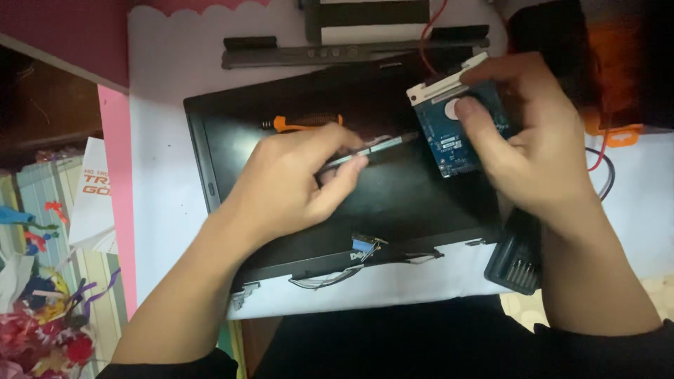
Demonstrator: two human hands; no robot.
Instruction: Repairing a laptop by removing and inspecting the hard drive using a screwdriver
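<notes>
My right hand [537,151] holds a small hard drive [456,123] with its blue circuit board facing up and a white metal bracket along its far edge; my thumb presses on a round silver spot. In my left hand [295,182] is a thin silver tool [379,147], pinched between fingers, its tip pointing toward the drive. Both hands hover over a black laptop screen panel [393,203] lying flat on a white table [168,126]. An orange-handled screwdriver [298,125] rests on the panel behind my left hand.
A black screwdriver-bit case [516,256] lies at the panel's right front corner. Loose cables [330,277] hang from the panel's near edge. A long grey laptop strip [351,50] lies at the back. Red and black wires [604,165] run on the right. Colourful papers [49,281] fill the left.
</notes>
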